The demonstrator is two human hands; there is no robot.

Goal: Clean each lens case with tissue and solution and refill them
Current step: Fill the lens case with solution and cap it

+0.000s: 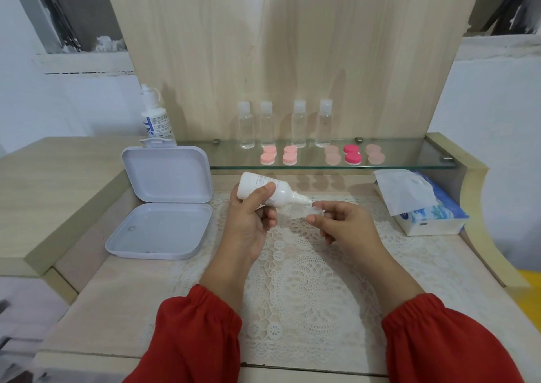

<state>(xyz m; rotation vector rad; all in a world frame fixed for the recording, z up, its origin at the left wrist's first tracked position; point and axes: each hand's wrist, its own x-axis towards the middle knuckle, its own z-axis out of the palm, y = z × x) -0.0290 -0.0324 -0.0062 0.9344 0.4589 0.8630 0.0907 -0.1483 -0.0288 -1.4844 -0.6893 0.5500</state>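
My left hand (251,221) grips a white solution bottle (263,189), tilted with its nozzle pointing right and down. The nozzle tip touches a small clear lens case (307,211) pinched in the fingers of my right hand (345,224). Both hands hover over a lace mat (307,280). On the glass shelf (409,163) behind lie several closed lens cases: light pink ones (268,155), pale ones (332,155) and a bright pink one (352,153).
An open white plastic box (164,204) lies to the left. A tissue pack (421,201) sits at the right. Several small clear bottles (285,125) stand on the shelf, and another solution bottle (155,116) stands behind the box.
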